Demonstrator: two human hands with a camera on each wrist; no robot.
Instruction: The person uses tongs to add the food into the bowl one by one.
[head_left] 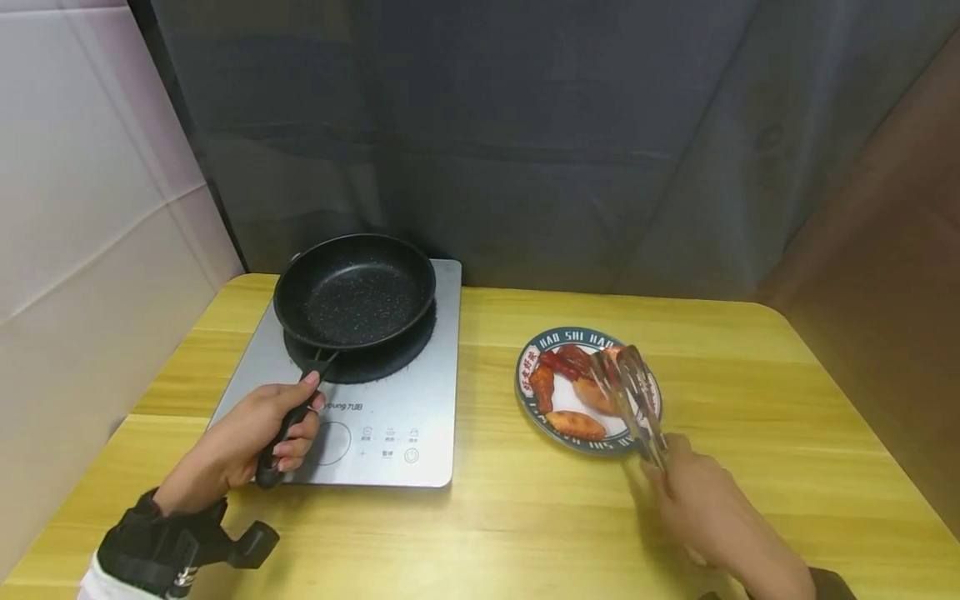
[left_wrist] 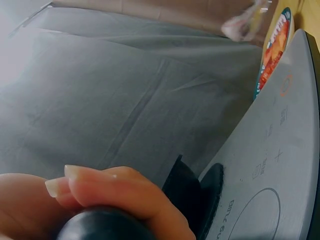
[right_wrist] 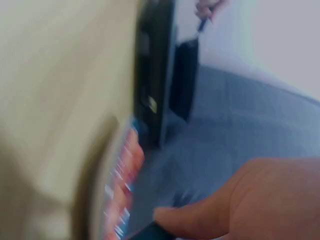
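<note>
My left hand (head_left: 266, 429) grips the handle (head_left: 288, 435) of a black frying pan (head_left: 363, 300). The pan holds nothing and appears raised off the silver induction cooktop (head_left: 427, 400), whose dark heating zone shows beneath its near edge. On the right, my right hand (head_left: 693, 496) holds metal tongs (head_left: 633, 400) over a plate (head_left: 528, 400) with a dark patterned rim. Several reddish pieces of meat (head_left: 576, 425), which look like marinated chicken wings, lie on this plate. Whether the tongs' tips touch a piece cannot be made out. The right wrist view is blurred.
A yellow wooden table (head_left: 510, 533) carries the cooktop on the left and the plate to its right. Dark grey sheeting (head_left: 525, 150) rises behind, a pale wall (head_left: 97, 208) stands at left, and a brown one (head_left: 885, 250) at right.
</note>
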